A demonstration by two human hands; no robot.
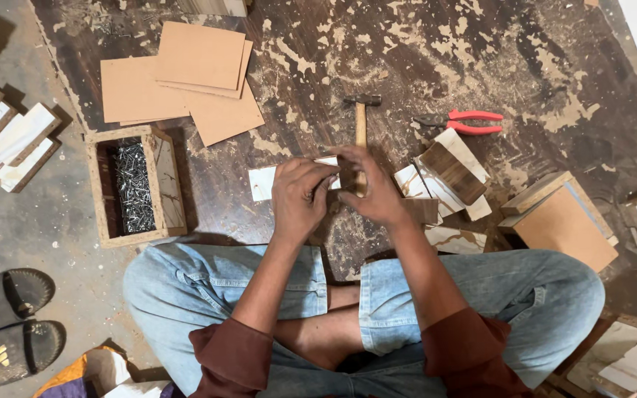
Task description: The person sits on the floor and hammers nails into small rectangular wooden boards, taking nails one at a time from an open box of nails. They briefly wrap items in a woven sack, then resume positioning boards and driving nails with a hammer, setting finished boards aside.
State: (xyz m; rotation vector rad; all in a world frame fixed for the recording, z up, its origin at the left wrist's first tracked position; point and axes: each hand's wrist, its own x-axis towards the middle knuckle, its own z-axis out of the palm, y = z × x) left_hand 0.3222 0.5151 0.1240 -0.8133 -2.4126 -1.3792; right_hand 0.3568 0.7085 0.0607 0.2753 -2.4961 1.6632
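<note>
I sit cross-legged on a dark board floor. My left hand [300, 195] and my right hand [366, 188] meet in front of me, fingertips pinched together over a small white panel piece [262, 182]. What the fingers pinch is too small to tell. A hammer [361, 125] with a wooden handle lies just beyond my right hand, its handle running under the fingers. Red-handled pliers [460, 121] lie to the right of the hammer.
A wooden box of nails [136, 186] stands at left. Brown flat boards [186, 81] lie stacked behind it. Small wooden box pieces [447, 173] and a brown-topped box [562, 221] sit at right. White-faced planks [5, 136] and black slippers [9, 320] lie at far left.
</note>
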